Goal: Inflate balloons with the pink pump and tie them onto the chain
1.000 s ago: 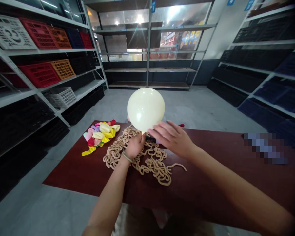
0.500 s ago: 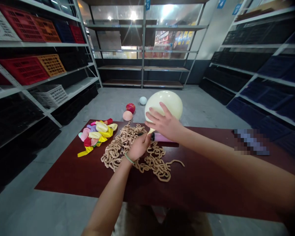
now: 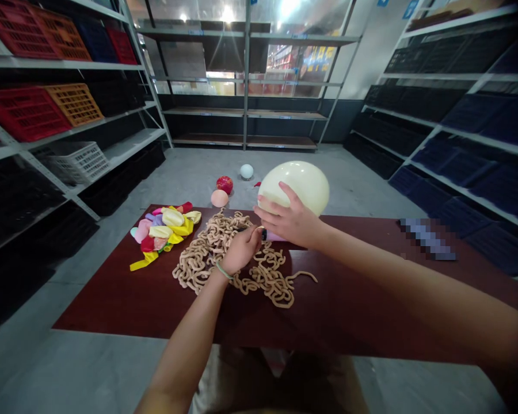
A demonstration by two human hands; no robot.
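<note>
A large pale-yellow inflated balloon (image 3: 304, 184) is above the far edge of the dark red table (image 3: 349, 287). My left hand (image 3: 242, 250), with a green band at the wrist, is closed on the balloon's neck. My right hand (image 3: 287, 218) lies against the balloon's near side, its fingers spread. Under and around my left hand is a heap of long tan rope-like strands (image 3: 207, 247). A pink cylinder (image 3: 275, 236) with a black end, perhaps a hand pump, lies behind my hands and is partly hidden.
Uninflated balloons in several colours (image 3: 162, 233) are piled at the table's left. A pixelated flat object (image 3: 427, 238) lies at the right. On the floor beyond are a pink ball (image 3: 219, 198), a red patterned ball (image 3: 225, 184) and a pale blue ball (image 3: 246, 171). Shelves with crates (image 3: 21, 112) stand around.
The view has shifted slightly. The balloon has tilted a little to the right, with my right hand still against it and my left hand still at its neck.
</note>
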